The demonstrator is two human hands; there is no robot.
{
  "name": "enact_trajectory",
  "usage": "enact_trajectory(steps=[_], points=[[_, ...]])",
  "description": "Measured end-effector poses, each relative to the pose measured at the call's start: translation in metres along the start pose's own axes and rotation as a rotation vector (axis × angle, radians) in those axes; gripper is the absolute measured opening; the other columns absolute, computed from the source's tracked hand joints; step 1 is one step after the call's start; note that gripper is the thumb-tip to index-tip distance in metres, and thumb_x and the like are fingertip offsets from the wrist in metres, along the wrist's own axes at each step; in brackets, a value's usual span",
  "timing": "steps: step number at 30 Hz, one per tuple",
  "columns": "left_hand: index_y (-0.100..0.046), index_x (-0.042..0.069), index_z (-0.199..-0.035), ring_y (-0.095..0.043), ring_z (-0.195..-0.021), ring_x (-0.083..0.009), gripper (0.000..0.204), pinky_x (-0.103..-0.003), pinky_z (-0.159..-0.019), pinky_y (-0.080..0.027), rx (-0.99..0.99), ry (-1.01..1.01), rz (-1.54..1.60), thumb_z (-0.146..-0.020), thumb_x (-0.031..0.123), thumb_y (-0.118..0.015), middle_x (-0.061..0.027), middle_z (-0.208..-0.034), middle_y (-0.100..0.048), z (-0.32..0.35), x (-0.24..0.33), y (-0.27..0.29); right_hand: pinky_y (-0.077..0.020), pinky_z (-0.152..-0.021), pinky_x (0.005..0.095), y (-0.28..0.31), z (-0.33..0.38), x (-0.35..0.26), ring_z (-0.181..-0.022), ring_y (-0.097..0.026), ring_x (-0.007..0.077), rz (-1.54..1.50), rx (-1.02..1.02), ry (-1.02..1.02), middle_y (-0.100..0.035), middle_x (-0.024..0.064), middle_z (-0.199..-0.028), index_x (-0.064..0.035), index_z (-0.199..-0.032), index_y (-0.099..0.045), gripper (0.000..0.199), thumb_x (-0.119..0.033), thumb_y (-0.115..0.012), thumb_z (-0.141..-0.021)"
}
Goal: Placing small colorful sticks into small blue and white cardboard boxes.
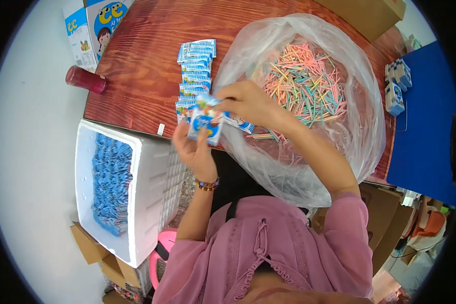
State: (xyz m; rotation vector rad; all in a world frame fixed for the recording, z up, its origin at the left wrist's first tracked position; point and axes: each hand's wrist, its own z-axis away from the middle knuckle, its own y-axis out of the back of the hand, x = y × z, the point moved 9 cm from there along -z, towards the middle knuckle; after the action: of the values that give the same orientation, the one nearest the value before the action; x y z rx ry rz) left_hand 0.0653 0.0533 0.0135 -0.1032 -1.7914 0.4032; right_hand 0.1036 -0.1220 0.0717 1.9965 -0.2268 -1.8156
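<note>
My left hand (191,152) grips a small blue-and-white packet (205,121) by its lower left side, thumb in front. The packet is slightly blurred. At its upper right edge, the fingers of my right hand (248,104) are pinched together against it. Another blue-and-white packet (242,124) shows partly under my right hand. Just beyond the held packet, an overlapping row of similar packets (196,66) runs away from me on the table. Right of my hands, a large clear plastic bag (365,81) lies open around a heap of thin pastel sticks (306,81).
A white foam box (152,177) filled with blue packets (111,182) stands at the left. The red-brown wooden table (137,61) bears a dark red jar (86,79) near its left edge. Small packs (395,96) lie by a blue surface (425,131) on the right.
</note>
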Motion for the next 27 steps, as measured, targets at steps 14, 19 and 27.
enact_trajectory(steps=[14, 19, 27], points=[[-0.063, 0.003, -0.104, -0.052, -0.105, -0.0276, 0.022, -0.04, -0.093, -0.038, -0.07, -0.341, -0.934, -0.083, 0.007, -0.069, -0.0119, -0.108, -0.059, -0.008, -0.005, 0.042, -0.0503, -0.07, 0.0453, 0.023, 0.021, 0.038, -0.09, -0.064, 0.0303, 0.798, 0.062, -0.25, -0.065, 0.0124, -0.092, -0.0063, -0.091, -0.063, 0.031, -0.034, -0.069, -0.078], [-0.062, 0.002, -0.104, -0.051, -0.106, -0.0276, 0.022, -0.04, -0.093, -0.038, -0.078, -0.363, -0.892, -0.084, 0.006, -0.068, -0.0117, -0.109, -0.059, -0.005, -0.007, 0.038, -0.05, -0.071, 0.0456, 0.012, 0.036, 0.065, -0.09, -0.065, 0.0294, 0.786, 0.163, -0.277, -0.065, 0.0115, -0.092, -0.0059, -0.092, -0.062, 0.038, -0.037, -0.074, -0.073], [-0.062, 0.002, -0.107, -0.053, -0.102, -0.0271, 0.022, -0.039, -0.092, -0.04, -0.119, -0.35, -0.911, -0.085, 0.005, -0.066, -0.012, -0.11, -0.06, -0.008, -0.007, 0.04, -0.0488, -0.069, 0.0418, 0.026, 0.043, 0.081, -0.077, -0.066, 0.0285, 0.535, 0.122, -0.42, -0.067, 0.009, -0.083, -0.0094, -0.086, -0.067, 0.019, -0.027, -0.065, -0.081]])
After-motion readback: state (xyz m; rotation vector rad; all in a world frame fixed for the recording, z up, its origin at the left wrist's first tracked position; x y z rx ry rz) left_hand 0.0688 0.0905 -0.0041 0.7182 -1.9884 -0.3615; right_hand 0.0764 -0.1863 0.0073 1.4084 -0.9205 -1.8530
